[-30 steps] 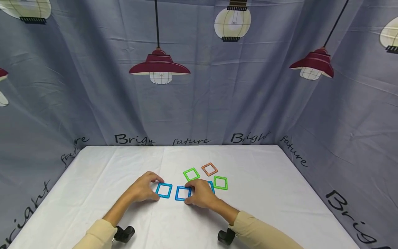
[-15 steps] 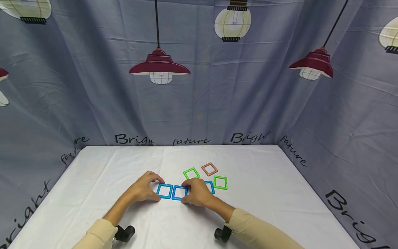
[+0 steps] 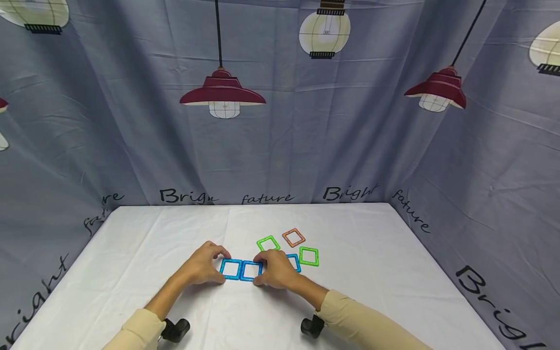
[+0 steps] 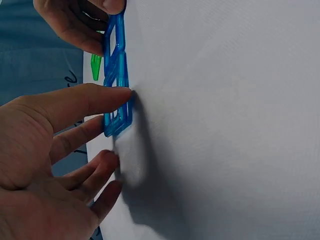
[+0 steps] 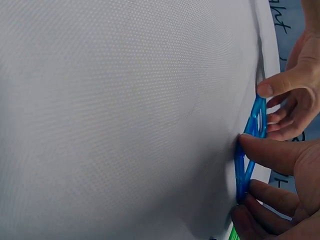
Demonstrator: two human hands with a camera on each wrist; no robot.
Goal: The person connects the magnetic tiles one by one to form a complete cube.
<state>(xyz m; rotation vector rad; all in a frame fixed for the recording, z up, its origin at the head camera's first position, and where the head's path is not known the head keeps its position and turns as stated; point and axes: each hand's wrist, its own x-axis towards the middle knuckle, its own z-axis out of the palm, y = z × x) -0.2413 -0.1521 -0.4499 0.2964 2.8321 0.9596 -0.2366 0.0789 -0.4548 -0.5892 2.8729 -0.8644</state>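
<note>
Two blue square magnetic tile frames lie edge to edge, flat on the white table. My left hand (image 3: 203, 264) pinches the left blue tile (image 3: 232, 260) by its far and near edges, thumb on the near side. On the other one, the right blue tile (image 3: 247, 279), my right hand (image 3: 277, 270) has the same kind of thumb-and-finger grip. The left wrist view shows the left thumb pressed on the blue frame (image 4: 120, 122), with the other fingers loosely spread. Just behind my right hand, a third blue tile (image 3: 298, 262) is partly hidden.
A green tile (image 3: 318, 257) lies beside the third blue one. Farther back are another green tile (image 3: 264, 238), its near part covered by the right hand, and an orange tile (image 3: 300, 234). A grey printed curtain (image 3: 271, 160) hangs around the white table (image 3: 372, 272).
My right hand has slid its blue tile leftward, closing the gap until it meets the left tile. The left hand has hardly moved.
</note>
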